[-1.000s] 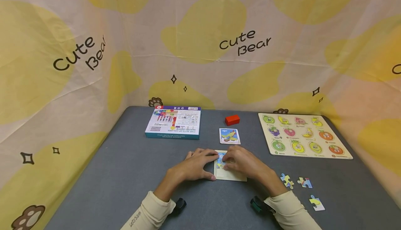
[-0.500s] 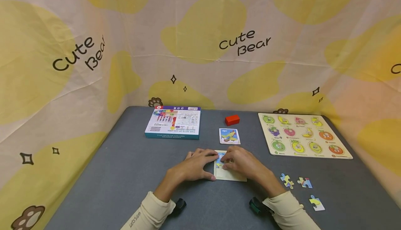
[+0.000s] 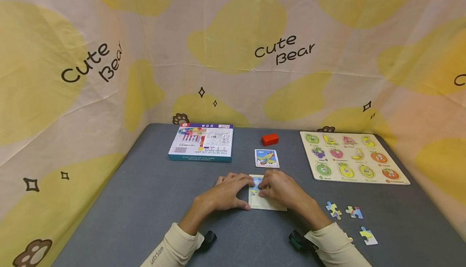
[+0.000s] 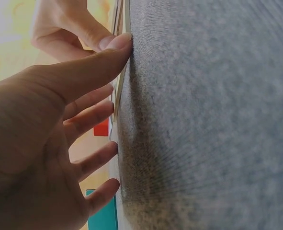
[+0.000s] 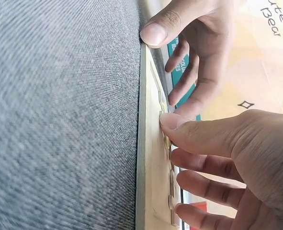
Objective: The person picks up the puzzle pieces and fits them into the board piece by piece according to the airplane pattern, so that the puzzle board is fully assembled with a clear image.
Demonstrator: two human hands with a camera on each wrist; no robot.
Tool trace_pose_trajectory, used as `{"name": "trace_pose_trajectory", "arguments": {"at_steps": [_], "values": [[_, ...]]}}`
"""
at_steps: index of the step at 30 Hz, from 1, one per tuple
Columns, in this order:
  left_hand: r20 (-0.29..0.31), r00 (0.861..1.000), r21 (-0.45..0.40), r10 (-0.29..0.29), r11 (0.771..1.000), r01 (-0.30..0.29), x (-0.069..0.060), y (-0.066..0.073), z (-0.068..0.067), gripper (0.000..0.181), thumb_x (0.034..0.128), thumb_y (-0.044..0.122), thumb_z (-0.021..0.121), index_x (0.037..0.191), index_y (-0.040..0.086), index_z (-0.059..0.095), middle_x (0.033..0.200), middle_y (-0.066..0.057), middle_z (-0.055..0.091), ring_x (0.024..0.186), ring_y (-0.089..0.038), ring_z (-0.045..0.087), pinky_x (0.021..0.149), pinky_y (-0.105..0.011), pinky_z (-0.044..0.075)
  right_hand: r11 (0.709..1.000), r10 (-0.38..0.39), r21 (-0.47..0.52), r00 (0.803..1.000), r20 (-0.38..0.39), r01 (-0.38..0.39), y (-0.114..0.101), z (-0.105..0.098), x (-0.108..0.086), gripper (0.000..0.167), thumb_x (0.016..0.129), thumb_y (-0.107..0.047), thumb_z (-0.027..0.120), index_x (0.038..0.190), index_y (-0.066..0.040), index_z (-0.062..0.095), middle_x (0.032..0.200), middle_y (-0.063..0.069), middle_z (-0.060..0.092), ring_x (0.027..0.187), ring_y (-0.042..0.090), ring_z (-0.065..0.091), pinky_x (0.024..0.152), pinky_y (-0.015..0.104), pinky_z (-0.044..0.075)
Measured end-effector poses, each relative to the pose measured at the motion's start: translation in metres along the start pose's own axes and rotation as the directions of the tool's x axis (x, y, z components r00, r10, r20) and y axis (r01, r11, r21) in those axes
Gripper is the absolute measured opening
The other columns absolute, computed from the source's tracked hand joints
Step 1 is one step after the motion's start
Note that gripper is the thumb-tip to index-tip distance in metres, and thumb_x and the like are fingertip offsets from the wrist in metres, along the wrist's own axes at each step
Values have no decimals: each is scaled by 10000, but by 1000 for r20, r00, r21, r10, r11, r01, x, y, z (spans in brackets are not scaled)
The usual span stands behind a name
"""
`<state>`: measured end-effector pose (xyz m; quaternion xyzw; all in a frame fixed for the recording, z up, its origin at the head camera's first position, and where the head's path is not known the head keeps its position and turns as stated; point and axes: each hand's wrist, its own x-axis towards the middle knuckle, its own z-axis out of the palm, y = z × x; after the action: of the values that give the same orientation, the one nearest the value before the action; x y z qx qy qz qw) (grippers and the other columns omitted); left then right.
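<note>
Gray tabletop (image 3: 145,218) fills the lower frame, loose puzzle pieces (image 3: 369,238) at lower right. At center, the left hand (image 3: 228,193), fingers spread, touches the left edge of a pale tray (image 3: 270,204) as the right hand (image 3: 281,187), thumb near forefinger, touches inset pieces (image 3: 256,181); whether it pinches one is unclear. Beyond lie a fruit board (image 3: 351,163) at right, an airplane card (image 3: 267,158) and a red block (image 3: 270,139) before a patterned curtain (image 3: 225,36).

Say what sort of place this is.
Likely an indoor play booth, perhaps staged: a creased Cute Bear backdrop walls it in, with a fruit-picture board and loose jigsaw pieces laid out.
</note>
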<state>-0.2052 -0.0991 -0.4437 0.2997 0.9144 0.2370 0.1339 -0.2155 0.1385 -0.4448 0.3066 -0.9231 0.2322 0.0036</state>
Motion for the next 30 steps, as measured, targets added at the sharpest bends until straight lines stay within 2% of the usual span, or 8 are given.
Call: {"name": "trace_pose_trajectory", "arguments": {"at_steps": [5, 16, 19, 25, 30], "values": [[-2, 1000, -9, 2, 1000, -2, 0, 0, 0, 520, 922, 415, 831, 1370, 235, 636, 1601, 34, 503, 1490, -306, 389, 1116, -596, 304, 1000, 11, 6, 1000, 0, -11, 0, 0, 0, 128, 841, -128, 883, 966, -113, 855, 894, -71, 673, 805, 77, 589, 669, 261, 458], [-10, 1000, 1, 0, 1000, 0, 1, 3, -1, 519, 911, 397, 845, 1362, 216, 663, 1586, 34, 522, 1464, -298, 412, 1104, -579, 318, 998, -28, 53, 1000, 6, 28, 5, -3, -1, 143, 860, -117, 864, 997, -88, 835, 923, -32, 707, 824, 86, 619, 724, 282, 499], [-11, 1000, 16, 25, 1000, -25, 1, 4, -1, 532, 907, 361, 854, 1382, 199, 678, 1554, 34, 545, 1441, -277, 431, 1084, -538, 343, 998, -21, 54, 1000, -5, 21, 7, -3, -2, 152, 859, -128, 869, 1000, -92, 827, 932, -32, 715, 849, 104, 642, 743, 293, 511], [17, 993, 57, 116, 992, -116, 3, 7, -1, 500, 920, 263, 845, 1397, 197, 712, 1451, 49, 606, 1361, -196, 509, 1016, -434, 404, 997, -15, 70, 1000, -11, 16, 8, -1, -2, 171, 849, -130, 880, 1004, -92, 818, 882, -44, 687, 812, 97, 616, 708, 270, 488], [43, 993, 77, 114, 990, -117, 2, 9, -1, 494, 949, 249, 820, 1426, 211, 697, 1435, 71, 608, 1336, -157, 522, 1027, -416, 409, 996, -20, 82, 1000, -3, 21, 8, -1, 0, 176, 855, -128, 874, 1015, -88, 812, 865, -52, 680, 790, 62, 599, 697, 259, 484]]}}
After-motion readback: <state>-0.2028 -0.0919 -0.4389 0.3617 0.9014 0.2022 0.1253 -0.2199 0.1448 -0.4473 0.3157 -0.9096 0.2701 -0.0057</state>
